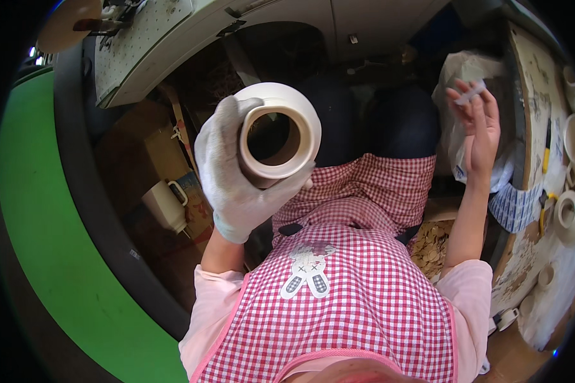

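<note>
My left hand [223,166], in a white knit glove, is wrapped around a white ceramic jug-like vessel [308,121]. Its round open mouth faces up at me, so I look into the dark hollow inside. Bare, my right hand [482,131] is raised apart from the vessel on the right. Between its fingers is a small whitish strip [470,94], of paper or plastic; I cannot tell which. Behind that hand hangs a crumpled clear plastic bag [453,83].
A white handled mug [167,205] lies at lower left on cardboard. The worn board [524,57] at right bears several white ceramic pieces and yellow-handled tools. Below the bag is a blue-and-white printed sheet [516,207]. A pale perforated bench [150,48] stands ahead; a green surface [38,191] runs left.
</note>
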{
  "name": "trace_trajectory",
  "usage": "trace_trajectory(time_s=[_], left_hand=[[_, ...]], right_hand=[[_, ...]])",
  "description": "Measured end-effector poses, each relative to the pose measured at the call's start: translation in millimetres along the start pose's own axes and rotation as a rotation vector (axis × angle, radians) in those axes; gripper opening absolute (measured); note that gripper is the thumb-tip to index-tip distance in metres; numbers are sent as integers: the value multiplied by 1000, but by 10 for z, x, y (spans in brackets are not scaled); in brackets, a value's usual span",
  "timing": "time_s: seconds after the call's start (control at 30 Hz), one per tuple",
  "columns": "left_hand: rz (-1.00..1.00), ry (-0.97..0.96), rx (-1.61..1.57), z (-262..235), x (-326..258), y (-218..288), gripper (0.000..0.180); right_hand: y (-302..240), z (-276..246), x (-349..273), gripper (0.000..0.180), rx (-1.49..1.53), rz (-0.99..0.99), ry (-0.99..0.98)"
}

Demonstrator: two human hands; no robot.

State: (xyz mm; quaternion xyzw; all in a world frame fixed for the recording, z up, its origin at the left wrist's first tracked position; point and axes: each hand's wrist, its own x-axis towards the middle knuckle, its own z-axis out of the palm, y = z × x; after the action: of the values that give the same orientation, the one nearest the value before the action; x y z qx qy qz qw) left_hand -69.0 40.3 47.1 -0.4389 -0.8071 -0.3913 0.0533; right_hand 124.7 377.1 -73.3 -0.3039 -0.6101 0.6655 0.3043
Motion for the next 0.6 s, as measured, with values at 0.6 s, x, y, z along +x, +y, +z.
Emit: trace_trajectory(time_s=[0.6], left_hand=[[254, 58, 153, 37, -429, 82, 94]], right_hand=[[-1004, 1824, -1300, 41, -882, -877, -615]])
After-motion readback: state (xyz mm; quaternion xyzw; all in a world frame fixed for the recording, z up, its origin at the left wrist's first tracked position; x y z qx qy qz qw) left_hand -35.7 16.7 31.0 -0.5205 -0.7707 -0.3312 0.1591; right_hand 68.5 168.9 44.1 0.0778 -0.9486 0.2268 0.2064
